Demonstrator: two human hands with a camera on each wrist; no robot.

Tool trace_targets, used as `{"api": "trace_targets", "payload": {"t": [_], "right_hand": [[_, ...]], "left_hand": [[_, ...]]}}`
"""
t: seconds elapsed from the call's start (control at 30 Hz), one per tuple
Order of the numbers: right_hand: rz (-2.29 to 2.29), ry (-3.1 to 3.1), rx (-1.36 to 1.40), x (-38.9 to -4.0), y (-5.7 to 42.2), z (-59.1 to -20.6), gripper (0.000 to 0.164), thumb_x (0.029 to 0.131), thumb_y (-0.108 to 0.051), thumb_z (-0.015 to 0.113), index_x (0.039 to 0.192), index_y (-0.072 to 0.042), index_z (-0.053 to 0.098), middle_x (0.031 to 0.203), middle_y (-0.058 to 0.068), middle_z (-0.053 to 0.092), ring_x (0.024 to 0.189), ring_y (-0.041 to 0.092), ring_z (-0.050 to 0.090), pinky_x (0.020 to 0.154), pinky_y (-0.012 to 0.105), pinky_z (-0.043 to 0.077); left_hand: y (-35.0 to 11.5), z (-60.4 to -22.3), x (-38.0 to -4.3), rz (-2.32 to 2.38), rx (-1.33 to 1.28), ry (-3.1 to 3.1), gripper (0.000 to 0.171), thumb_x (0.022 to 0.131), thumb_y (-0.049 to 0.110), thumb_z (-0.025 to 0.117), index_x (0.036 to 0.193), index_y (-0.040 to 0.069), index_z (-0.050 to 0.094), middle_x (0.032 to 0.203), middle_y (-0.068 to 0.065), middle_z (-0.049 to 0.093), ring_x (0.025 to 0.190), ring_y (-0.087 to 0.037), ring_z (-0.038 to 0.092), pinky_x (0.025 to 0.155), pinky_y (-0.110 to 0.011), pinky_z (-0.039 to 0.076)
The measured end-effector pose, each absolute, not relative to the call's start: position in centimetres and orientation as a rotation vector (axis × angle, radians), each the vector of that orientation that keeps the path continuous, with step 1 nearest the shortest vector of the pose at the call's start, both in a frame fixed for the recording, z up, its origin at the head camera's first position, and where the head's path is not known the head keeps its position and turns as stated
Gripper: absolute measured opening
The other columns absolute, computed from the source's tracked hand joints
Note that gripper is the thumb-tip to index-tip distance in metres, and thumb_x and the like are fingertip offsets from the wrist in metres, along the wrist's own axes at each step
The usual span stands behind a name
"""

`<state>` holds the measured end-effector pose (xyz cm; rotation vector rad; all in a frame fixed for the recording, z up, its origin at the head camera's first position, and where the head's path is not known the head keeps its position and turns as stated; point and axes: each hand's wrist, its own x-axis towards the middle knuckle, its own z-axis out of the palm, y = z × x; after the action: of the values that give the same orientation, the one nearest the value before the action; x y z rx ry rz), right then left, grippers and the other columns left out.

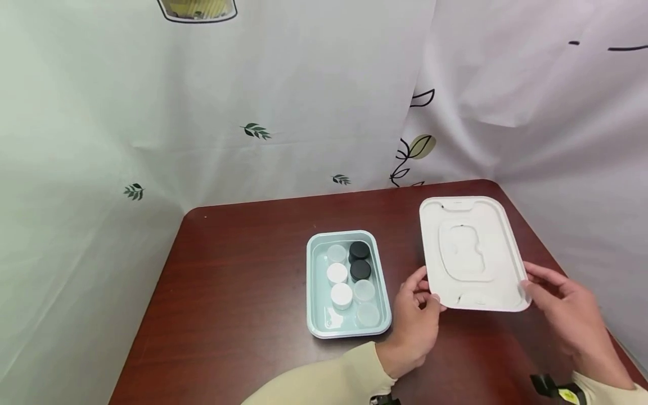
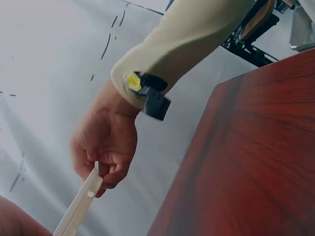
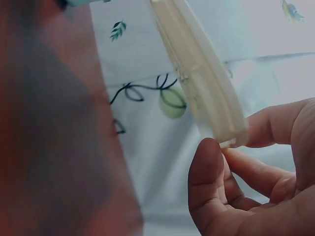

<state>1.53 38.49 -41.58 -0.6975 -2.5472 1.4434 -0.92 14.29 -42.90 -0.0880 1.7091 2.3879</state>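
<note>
Dark red-brown wood-grain table (image 1: pixel 243 292), glossy, rounded far corners. White curtain (image 1: pixel 283 84) hangs behind and to both sides, closing the table in. It is printed with small dark green leaf sprigs (image 1: pixel 256 131), a black-outlined stem with a yellow-green leaf (image 1: pixel 416 151), and part of a yellow shape in a black outline at the top edge (image 1: pixel 197 9). Curtain has folds and creases on the right. Soft, even light, faint sheen on the tabletop. Floor not visible.
</note>
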Motion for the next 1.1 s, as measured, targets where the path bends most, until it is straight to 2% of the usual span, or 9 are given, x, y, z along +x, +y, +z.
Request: {"api": "trace_targets", "payload": {"t": [0.23,0.4,0.63,0.7,0.87,1.0,1.1], "right_hand": [[1.32,-2.655,-0.515,-1.6,37.3,-38.6,0.058,0.105,-0.039,0.065,0.155,-0.011,0.055,0.101,-0.039,0.057,0.085,-0.008,0.058,0.064,0.018,0.05],[1.35,-2.609,-0.404,-4.6,35.8,-37.2,0.053,0.104,-0.037,0.066,0.151,-0.013,0.059,0.101,-0.032,0.062,0.085,-0.009,0.061,0.067,0.014,0.052],[1.504,-2.577,-0.265,-8.3,33.4,-36.4,0.05,0.105,-0.033,0.066,0.149,-0.009,0.061,0.103,-0.025,0.067,0.082,0.0,0.071,0.069,0.022,0.06],[1.52,-2.598,-0.207,-9.2,32.6,-36.0,0.049,0.106,-0.034,0.066,0.149,-0.011,0.061,0.102,-0.02,0.069,0.08,0.005,0.073,0.068,0.026,0.062],[1.524,-2.611,-0.001,-11.1,30.5,-34.9,0.045,0.104,-0.026,0.069,0.146,-0.01,0.064,0.098,0.004,0.072,0.076,0.012,0.075,0.067,0.032,0.065],[1.454,-2.576,0.084,-11.8,28.7,-33.8,0.04,0.101,-0.02,0.073,0.139,-0.008,0.07,0.101,0.016,0.076,0.073,0.005,0.075,0.063,0.029,0.064],[1.33,-2.556,0.133,-12.1,27.4,-33.0,0.038,0.099,-0.018,0.074,0.136,-0.009,0.073,0.104,0.018,0.079,0.07,-0.003,0.073,0.061,0.023,0.061]], "left_hand": [[11.6,-41.9,-1.9,2.427,0.012,1.696,0.056,0.095,-0.012,0.054,0.148,0.005,0.057,0.112,-0.008,0.057,0.088,-0.013,0.059,0.075,-0.018,0.058],[9.2,-41.5,-2.6,2.427,0.046,1.733,0.058,0.093,-0.013,0.052,0.149,0.005,0.057,0.115,-0.01,0.056,0.09,-0.014,0.06,0.076,-0.019,0.058],[6.1,-41.6,-3.0,2.379,0.04,1.917,0.067,0.088,-0.015,0.049,0.151,0.006,0.056,0.119,-0.011,0.053,0.091,-0.016,0.059,0.073,-0.022,0.058],[5.2,-41.4,-3.4,2.342,0.077,1.965,0.072,0.088,-0.015,0.049,0.156,0.009,0.05,0.119,-0.011,0.051,0.092,-0.016,0.056,0.072,-0.02,0.056],[2.8,-40.8,-4.5,2.228,0.181,2.098,0.086,0.09,-0.014,0.046,0.166,0.026,0.033,0.12,-0.012,0.046,0.096,-0.019,0.049,0.062,-0.017,0.047],[1.2,-40.6,-5.4,2.155,0.242,2.244,0.091,0.09,-0.014,0.046,0.167,0.033,0.03,0.12,-0.011,0.044,0.101,-0.021,0.045,0.06,-0.018,0.042],[0.2,-40.3,-6.0,2.15,0.267,2.365,0.09,0.09,-0.014,0.051,0.166,0.03,0.034,0.118,-0.012,0.046,0.107,-0.021,0.045,0.069,-0.02,0.048]]}}
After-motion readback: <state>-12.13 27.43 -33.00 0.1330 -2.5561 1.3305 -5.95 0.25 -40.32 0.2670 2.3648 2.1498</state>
